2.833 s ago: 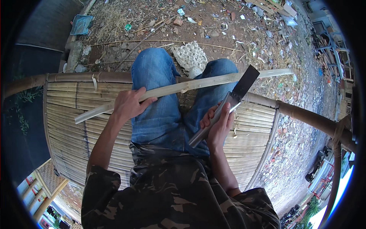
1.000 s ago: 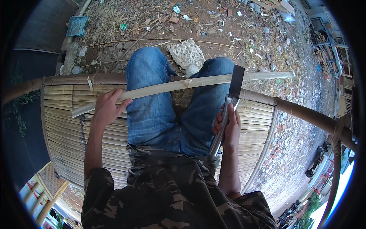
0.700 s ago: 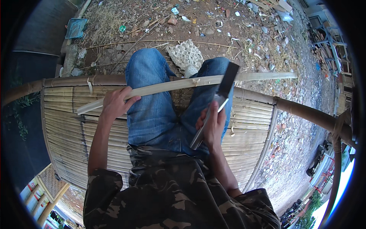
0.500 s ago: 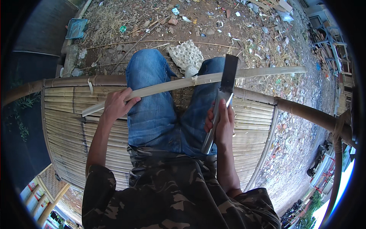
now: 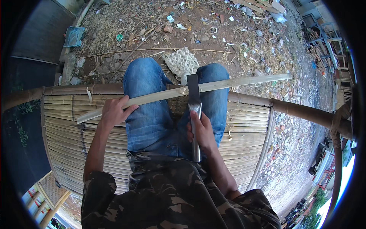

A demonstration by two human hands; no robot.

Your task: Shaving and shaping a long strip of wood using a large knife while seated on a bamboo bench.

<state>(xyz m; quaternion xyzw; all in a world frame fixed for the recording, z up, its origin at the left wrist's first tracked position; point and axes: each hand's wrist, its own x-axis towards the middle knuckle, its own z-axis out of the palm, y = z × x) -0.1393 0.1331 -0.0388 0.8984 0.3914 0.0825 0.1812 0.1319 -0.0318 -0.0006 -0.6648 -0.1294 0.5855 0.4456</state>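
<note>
A long pale bamboo strip [image 5: 152, 98] lies across my jeans-covered thighs, its right end reaching out past my right knee. My left hand [image 5: 113, 111] is closed round the strip near its left end. In my right hand [image 5: 202, 131] is a knife with a broad dark blade [image 5: 193, 87] and a shiny metal handle [image 5: 196, 150]. The blade points away from me and overlaps the strip between my knees, just right of a rough notch or node. Whether blade and strip touch, I cannot tell.
I sit on a slatted bamboo bench [image 5: 65, 133], with a few curled shavings [image 5: 229, 133] on its right side. A grey egg tray [image 5: 181, 63] lies on the littered ground beyond my knees. A bamboo pole [image 5: 305, 113] runs along the bench's far side; a blue-green crate [image 5: 74, 37] stands far left.
My right hand has brought the knife leftward and nearer, from over my right thigh to the gap between my knees. The strip has shifted slightly left in view; my left hand keeps its grip.
</note>
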